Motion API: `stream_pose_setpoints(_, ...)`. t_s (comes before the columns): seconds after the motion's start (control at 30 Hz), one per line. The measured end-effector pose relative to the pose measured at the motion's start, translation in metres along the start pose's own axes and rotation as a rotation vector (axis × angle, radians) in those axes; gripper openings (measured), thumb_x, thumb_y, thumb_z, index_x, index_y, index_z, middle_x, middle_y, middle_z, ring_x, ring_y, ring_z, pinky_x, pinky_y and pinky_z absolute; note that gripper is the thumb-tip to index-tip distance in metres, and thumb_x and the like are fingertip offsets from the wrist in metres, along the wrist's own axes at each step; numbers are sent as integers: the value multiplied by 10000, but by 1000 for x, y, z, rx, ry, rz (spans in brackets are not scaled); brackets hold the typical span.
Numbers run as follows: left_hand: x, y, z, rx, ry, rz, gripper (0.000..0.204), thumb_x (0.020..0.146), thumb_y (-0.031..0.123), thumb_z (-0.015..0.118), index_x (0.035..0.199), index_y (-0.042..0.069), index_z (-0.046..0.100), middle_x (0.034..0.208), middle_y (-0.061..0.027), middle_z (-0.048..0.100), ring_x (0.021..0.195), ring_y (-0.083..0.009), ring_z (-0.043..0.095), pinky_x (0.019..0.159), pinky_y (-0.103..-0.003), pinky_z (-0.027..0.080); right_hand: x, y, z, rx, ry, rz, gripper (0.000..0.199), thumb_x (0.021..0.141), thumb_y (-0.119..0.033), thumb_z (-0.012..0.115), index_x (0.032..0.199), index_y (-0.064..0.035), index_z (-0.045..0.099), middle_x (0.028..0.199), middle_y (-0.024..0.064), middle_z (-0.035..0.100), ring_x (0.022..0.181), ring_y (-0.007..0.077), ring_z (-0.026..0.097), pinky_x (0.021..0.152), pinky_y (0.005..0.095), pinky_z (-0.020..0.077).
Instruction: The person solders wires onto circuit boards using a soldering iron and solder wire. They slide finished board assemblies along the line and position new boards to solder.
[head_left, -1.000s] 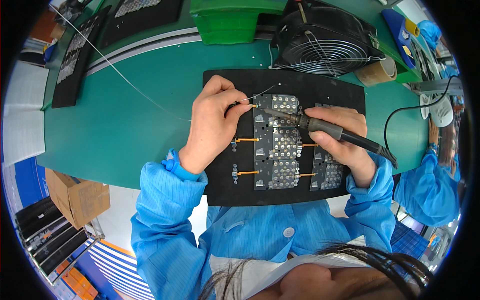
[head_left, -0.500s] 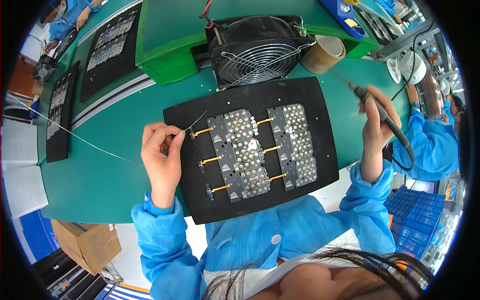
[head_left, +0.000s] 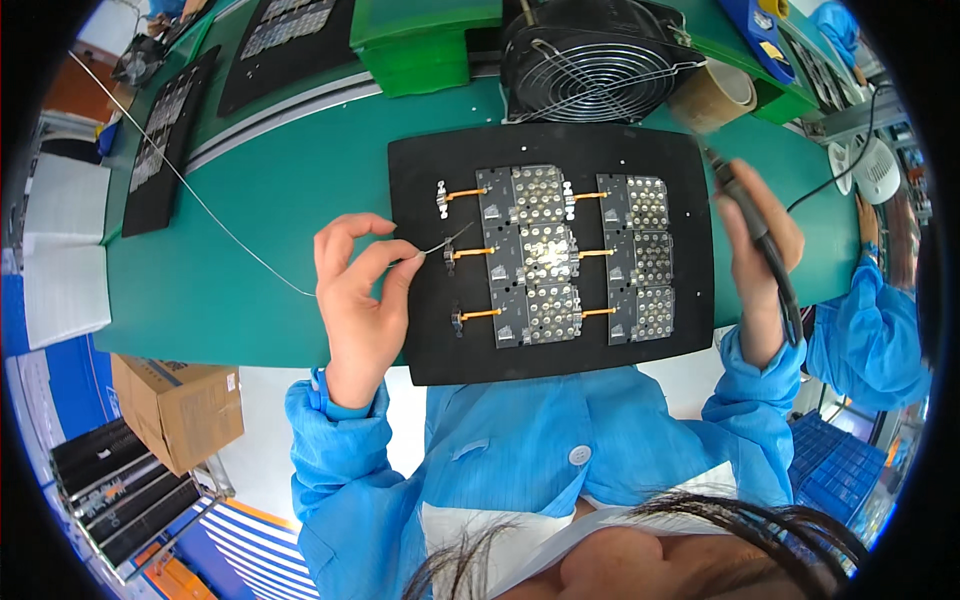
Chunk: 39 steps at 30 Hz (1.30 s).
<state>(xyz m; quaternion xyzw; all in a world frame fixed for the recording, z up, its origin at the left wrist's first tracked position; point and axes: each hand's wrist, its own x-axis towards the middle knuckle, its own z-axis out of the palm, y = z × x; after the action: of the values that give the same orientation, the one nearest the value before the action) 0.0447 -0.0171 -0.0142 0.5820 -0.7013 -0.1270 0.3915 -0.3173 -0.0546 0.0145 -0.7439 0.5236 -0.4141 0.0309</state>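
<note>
My left hand (head_left: 362, 300) pinches a thin solder wire (head_left: 440, 246) between thumb and forefinger. Its short free end reaches over the left column of circuit boards (head_left: 506, 258), near the middle orange flex cable (head_left: 470, 252) and its small connector. My right hand (head_left: 768, 235) grips a dark soldering iron (head_left: 738, 190) right of the boards, its tip blurred and apart from them. A second column of circuit boards (head_left: 622, 260) lies alongside. Both columns have clusters of round silvery parts and rest on a black mat (head_left: 440, 355).
A black fan (head_left: 590, 80) with a wire guard stands behind the mat, beside a brown tape roll (head_left: 715, 95) and a green box (head_left: 425, 50). More boards on a dark panel (head_left: 165, 150) are at left. A co-worker's blue sleeve (head_left: 865, 345) is at right.
The whole view has shifted. Over the boards, my left hand has brought the wire's end from the top flex cable to the middle one. The soldering iron is closer to the mat.
</note>
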Motion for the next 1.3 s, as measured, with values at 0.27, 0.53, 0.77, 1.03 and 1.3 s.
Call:
stream_pose_setpoints(0.27, -10, 16, -4, 68, -25, 89, 160, 678, -61, 725, 778, 44, 656, 1018, -78, 581, 1060, -304, 537, 856, -390, 454, -2, -60, 50, 480, -508, -198, 332, 777, -148, 764, 1044, 28, 675, 777, 139, 689, 622, 241, 669, 563, 308, 513)
stream_pose_setpoints(0.53, -13, 19, -7, 68, -21, 101, 176, 666, -69, 729, 784, 43, 662, 1029, -78, 578, 1062, -309, 543, 849, -398, 462, -8, -56, 59, 472, -498, -215, 356, 770, -152, 778, 1061, 24, 674, 750, 129, 683, 607, 237, 665, 547, 297, 509)
stream_pose_setpoints(0.77, -14, 18, -2, 46, -37, 95, 173, 670, -71, 727, 786, 39, 662, 1032, -80, 576, 1062, -308, 543, 849, -400, 461, -12, -53, 66, 503, -492, -236, 363, 767, -153, 783, 1066, 21, 674, 758, 129, 685, 616, 237, 671, 551, 299, 514)
stream_pose_setpoints(1.03, -9, 12, 9, -10, -38, 129, 141, 693, -45, 715, 798, 26, 653, 1031, -94, 566, 1061, -309, 524, 866, -406, 424, -9, -55, 64, 503, -507, -223, 362, 765, -151, 786, 1062, 24, 675, 753, 128, 689, 618, 231, 679, 550, 292, 517)
stream_pose_setpoints(1.3, -4, 14, 14, -25, -60, 127, 150, 701, -68, 719, 815, 8, 657, 1022, -92, 576, 1030, -299, 554, 830, -379, 467, -8, -54, 64, 502, -508, -231, 355, 770, -148, 783, 1052, 37, 673, 746, 133, 687, 616, 227, 678, 548, 290, 517)
